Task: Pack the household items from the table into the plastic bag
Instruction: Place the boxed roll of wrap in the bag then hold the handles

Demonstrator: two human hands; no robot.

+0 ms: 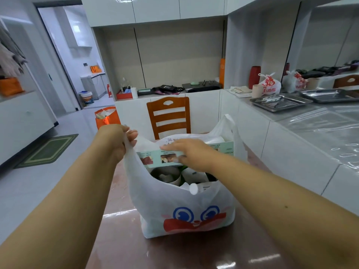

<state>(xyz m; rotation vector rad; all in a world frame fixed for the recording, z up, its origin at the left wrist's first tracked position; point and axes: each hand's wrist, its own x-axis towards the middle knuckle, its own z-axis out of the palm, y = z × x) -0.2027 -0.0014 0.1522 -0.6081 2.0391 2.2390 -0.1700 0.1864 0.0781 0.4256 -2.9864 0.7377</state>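
While the white plastic bag (pixel 180 210) stands upright on the glossy reddish-brown table (pixel 120 245) at the lower centre of the frame, both bare forearms reach up to it from the bottom corners. The left hand (pixel 116 141), left of centre, has its fingers curled tight round the bag's left handle and holds it raised. The right hand (pixel 191 154), at the centre of the frame, lies over a long pale-green printed box (pixel 153 159) that spans the bag's mouth from left to right; its fingers extend across the top of the box, and the thumb looks tucked under the near edge, though that part is blurred, so I cannot tell for certain whether it pinches the box or only presses on it. Below the box, inside the bag, show a metal cup (pixel 165 174), a white container (pixel 194 175) and a white bottle cap (pixel 193 188) poking up at the near rim. The bag's front bears a cartoon face with blue eyes and a red mouth.

Behind the bag, at centre frame, stands a wooden chair (pixel 168 115). An orange bag (pixel 105 117) sits on the floor to its left. On the counter at the upper right lie steel trays (pixel 281 102) and a knotted white-and-red bag (pixel 270 84).
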